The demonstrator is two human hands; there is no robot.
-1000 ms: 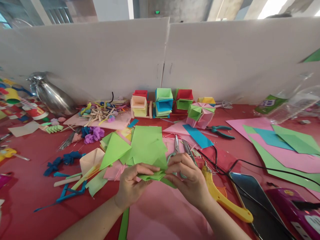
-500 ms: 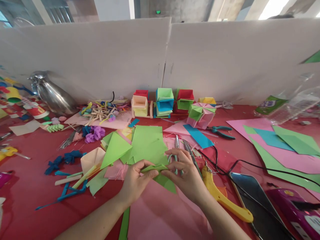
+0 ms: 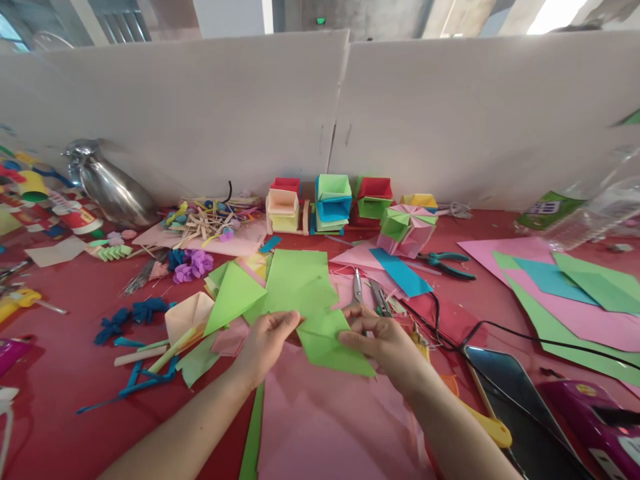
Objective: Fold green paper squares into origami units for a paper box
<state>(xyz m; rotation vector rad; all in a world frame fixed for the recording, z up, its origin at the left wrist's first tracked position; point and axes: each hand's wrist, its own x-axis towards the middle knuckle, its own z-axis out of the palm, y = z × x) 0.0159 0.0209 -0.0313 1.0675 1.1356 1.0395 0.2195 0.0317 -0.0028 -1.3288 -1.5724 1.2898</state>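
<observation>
A light green folded paper [image 3: 330, 343] is held between both my hands over a pink sheet [image 3: 325, 420] on the red table. My left hand [image 3: 263, 347] pinches its left edge with thumb and fingers closed. On the paper's right edge, my right hand [image 3: 387, 343] grips with closed fingers. The paper now lies spread out flat and tilted toward me. More green sheets [image 3: 295, 283] lie just beyond it. Scissors [image 3: 357, 290] rest behind my right hand.
Folded paper boxes [image 3: 330, 200] line the white divider. A metal kettle [image 3: 113, 187] lies at the left. Pliers [image 3: 447, 261], a yellow-handled tool [image 3: 493, 432], a phone [image 3: 510, 393] with black cable, coloured sheets [image 3: 565, 293] and a plastic bottle [image 3: 575, 213] fill the right side. Blue paper bits [image 3: 130, 317] lie left.
The green paper, folded into a narrow strip between my fingertips, has been opened out into a broad flat piece. Both hands moved slightly apart.
</observation>
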